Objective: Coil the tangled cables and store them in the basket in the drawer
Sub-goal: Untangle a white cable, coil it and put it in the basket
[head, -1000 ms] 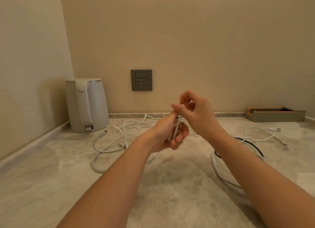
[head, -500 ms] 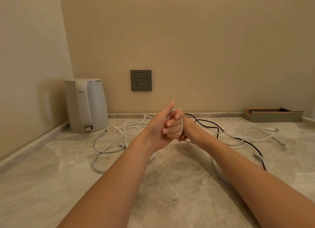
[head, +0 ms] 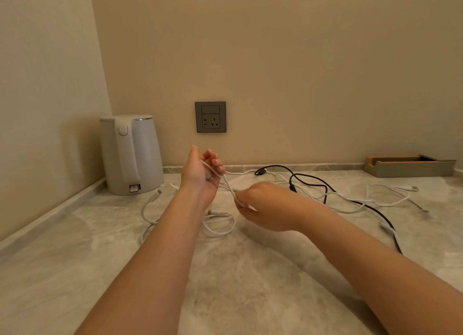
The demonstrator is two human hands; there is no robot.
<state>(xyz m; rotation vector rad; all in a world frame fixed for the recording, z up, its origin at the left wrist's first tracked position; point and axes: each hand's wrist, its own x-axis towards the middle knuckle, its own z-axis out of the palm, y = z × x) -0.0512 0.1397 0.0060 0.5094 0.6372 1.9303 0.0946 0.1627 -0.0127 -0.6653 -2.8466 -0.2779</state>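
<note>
Marble countertop [head: 75, 272] meets beige walls [head: 300, 59], a white kettle [head: 130, 154] left of the wall socket [head: 210, 116]. Below the socket, the left hand [head: 199, 175] curls its fingers [head: 216, 163] round loops of white cable [head: 228, 184]. The right hand [head: 265, 207] pinches that cable, with a black cable [head: 260, 171] lying tangled to the socket's right.

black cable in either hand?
No, the left hand and right hand both hold a white cable; the black cable lies on the counter.
</note>
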